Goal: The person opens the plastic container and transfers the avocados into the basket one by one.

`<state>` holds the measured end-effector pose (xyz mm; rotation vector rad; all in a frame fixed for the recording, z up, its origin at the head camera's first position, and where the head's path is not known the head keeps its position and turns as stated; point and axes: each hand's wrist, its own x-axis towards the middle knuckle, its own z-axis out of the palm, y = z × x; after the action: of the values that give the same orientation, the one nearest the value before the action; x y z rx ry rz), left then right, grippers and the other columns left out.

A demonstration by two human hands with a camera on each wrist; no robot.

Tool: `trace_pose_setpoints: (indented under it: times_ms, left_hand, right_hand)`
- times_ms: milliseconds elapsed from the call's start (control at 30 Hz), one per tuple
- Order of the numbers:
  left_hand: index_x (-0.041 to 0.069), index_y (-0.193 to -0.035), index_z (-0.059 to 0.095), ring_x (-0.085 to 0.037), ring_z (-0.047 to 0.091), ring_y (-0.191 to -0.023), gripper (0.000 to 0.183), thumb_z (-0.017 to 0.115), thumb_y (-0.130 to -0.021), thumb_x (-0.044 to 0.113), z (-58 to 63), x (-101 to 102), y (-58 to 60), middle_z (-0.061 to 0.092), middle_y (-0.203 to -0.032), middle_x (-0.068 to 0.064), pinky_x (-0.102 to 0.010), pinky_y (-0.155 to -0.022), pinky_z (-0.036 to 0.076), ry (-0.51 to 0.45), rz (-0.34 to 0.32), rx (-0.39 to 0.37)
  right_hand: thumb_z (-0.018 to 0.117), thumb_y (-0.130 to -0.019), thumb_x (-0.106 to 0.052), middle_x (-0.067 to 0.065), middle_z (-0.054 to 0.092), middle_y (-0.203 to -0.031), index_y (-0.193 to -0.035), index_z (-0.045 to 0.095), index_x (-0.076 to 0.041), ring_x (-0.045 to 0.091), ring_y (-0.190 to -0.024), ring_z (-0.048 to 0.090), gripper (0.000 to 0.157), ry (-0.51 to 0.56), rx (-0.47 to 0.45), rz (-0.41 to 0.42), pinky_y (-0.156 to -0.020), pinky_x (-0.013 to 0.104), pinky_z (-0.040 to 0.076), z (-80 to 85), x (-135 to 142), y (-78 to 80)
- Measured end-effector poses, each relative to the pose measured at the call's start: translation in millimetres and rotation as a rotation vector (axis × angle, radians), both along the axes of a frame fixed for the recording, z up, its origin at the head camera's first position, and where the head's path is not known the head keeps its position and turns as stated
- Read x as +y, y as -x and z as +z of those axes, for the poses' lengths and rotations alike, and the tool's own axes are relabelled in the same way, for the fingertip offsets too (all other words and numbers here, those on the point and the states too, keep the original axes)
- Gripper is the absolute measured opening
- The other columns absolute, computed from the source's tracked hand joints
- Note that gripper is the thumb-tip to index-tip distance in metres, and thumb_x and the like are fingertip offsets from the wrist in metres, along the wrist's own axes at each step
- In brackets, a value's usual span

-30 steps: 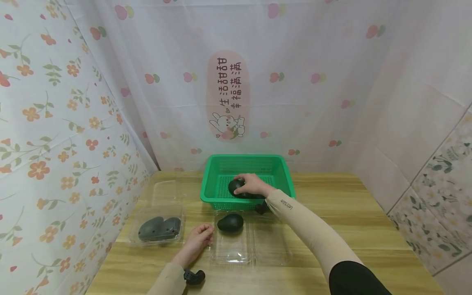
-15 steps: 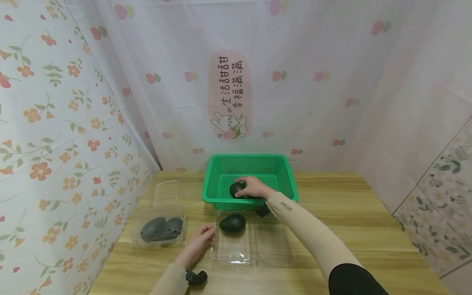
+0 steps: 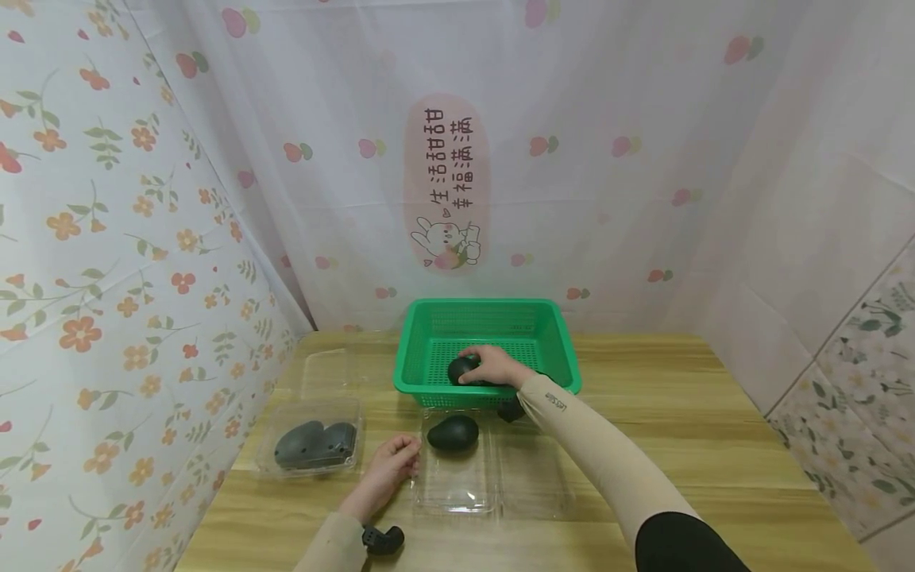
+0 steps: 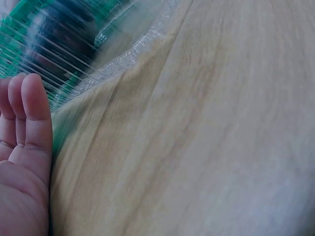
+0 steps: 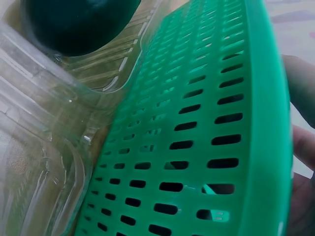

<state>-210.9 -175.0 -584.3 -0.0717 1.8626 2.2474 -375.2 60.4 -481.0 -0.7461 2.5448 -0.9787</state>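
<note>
Inside the green basket (image 3: 488, 397), my right hand (image 3: 496, 367) grips a dark avocado (image 3: 460, 370), thumb and fingers around it. The right wrist view shows the basket's slotted wall hiding most of that hand. A second dark avocado (image 3: 453, 434) lies at the back of an unlidded clear plastic box (image 3: 457, 488) in front of the basket. My left hand (image 3: 389, 469) rests on the table at this box's left side, fingertips right at the rim. In the left wrist view, several fingers (image 4: 35, 105) stand nearly straight beside the ribbed plastic wall.
The box's clear lid (image 3: 536, 481) lies folded out flat to the right. On the left, another clear box (image 3: 310, 409) holds dark avocados (image 3: 314, 445), with a clear lid (image 3: 325, 369) behind it. Printed curtains (image 3: 343, 199) surround the wooden table (image 3: 643, 413).
My right hand has sunk slightly lower in the basket with the avocado. My left hand has stayed beside the box, and the head view has shifted a little.
</note>
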Motion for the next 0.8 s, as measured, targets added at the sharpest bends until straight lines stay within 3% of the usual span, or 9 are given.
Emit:
trace_pose_setpoints:
  times_ms: [300, 600, 800]
  left_hand:
    - [0.005, -0.093, 0.056, -0.012, 0.053, -0.073, 0.012, 0.06, -0.097, 0.015, 3.2, 0.8, -1.6, 0.055, -0.08, -0.001, -0.025, -0.066, 0.049, -0.003, -0.003, -0.003]
    - [-0.002, -0.099, 0.055, -0.013, 0.052, -0.074, 0.019, 0.059, -0.098, 0.016, 4.9, 1.8, -2.5, 0.054, -0.081, -0.001, -0.025, -0.066, 0.049, 0.01, 0.004, -0.005]
    - [0.002, -0.097, 0.055, -0.012, 0.052, -0.075, 0.016, 0.058, -0.099, 0.018, 4.5, 1.4, -2.1, 0.054, -0.081, -0.001, -0.025, -0.067, 0.049, 0.011, -0.005, -0.004]
  right_hand:
    - [0.075, -0.085, -0.03, 0.013, 0.058, -0.126, -0.136, 0.055, -0.008, 0.03, -0.111, 0.056, 0.06, -0.022, 0.01, 0.014, -0.084, 0.043, 0.05, -3.8, 1.2, 0.9]
    - [0.074, -0.086, -0.03, 0.014, 0.057, -0.127, -0.137, 0.054, -0.008, 0.031, -0.114, 0.056, 0.059, -0.025, -0.006, 0.005, -0.087, 0.044, 0.049, -6.2, 0.4, 0.3]
    - [0.073, -0.087, -0.029, 0.015, 0.055, -0.131, -0.136, 0.055, -0.007, 0.033, -0.117, 0.053, 0.057, -0.025, -0.016, 0.011, -0.09, 0.046, 0.047, -6.2, -1.0, -1.9]
